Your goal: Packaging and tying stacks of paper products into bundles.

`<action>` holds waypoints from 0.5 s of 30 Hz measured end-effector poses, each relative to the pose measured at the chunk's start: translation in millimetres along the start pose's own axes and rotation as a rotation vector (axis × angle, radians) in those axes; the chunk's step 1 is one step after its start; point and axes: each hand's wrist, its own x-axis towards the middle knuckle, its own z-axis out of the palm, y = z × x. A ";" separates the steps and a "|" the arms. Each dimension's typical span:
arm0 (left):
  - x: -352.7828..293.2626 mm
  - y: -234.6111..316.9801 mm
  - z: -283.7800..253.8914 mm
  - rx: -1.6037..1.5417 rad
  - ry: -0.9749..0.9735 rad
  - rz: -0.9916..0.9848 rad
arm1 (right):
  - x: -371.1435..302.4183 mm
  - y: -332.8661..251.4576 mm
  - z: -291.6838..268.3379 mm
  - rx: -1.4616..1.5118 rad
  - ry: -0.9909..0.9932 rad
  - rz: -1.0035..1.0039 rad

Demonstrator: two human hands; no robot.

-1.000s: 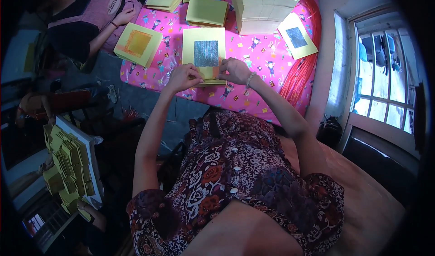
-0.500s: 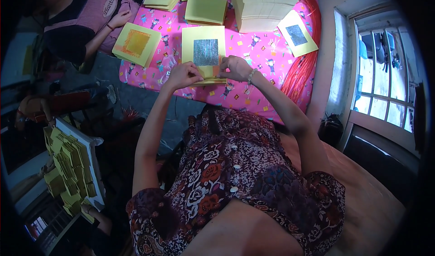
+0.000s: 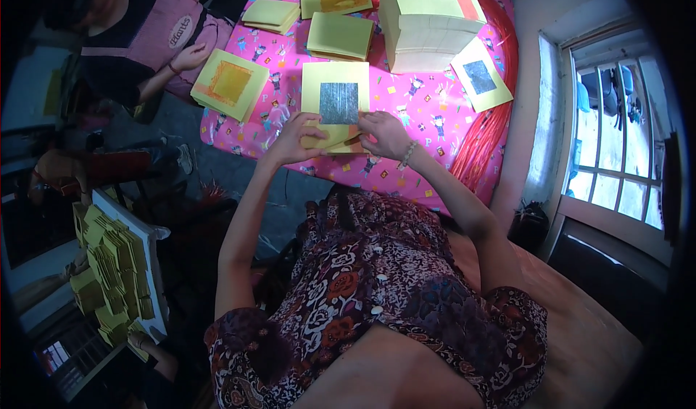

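Note:
In front of me on the pink patterned tablecloth point(image 3: 428, 155) lies a small pile of yellow paper sheets point(image 3: 312, 83), with a dark silvery square on the top one. The near edge of the top yellow paper sheet is lifted and bent between my hands. At its left near corner, my left hand point(image 3: 296, 139) has curled fingers with the thumb against the paper. My right hand point(image 3: 388, 135), a bracelet on its wrist, pinches the right near edge beside a small orange patch. Some fingertips are hidden by the paper and the fingers in front of them.
A tall stack of yellow paper point(image 3: 435, 43) stands behind to the right, near a loose silver-squared sheet point(image 3: 480, 76) and red strands point(image 3: 478, 144). Folded yellow bundles point(image 3: 341, 36) and an orange-squared pile point(image 3: 230, 83) lie farther left. A person in a pink apron point(image 3: 163, 10) sits far left.
The whole view has shifted, so the table sits lower in the picture. My left fingers have spread a little more around the near edge; both hands stay at the sheet.

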 end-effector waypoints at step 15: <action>72.1 -99.5 -34.4 -0.141 0.312 -0.322 | 73.4 62.0 -0.5 0.370 0.220 0.306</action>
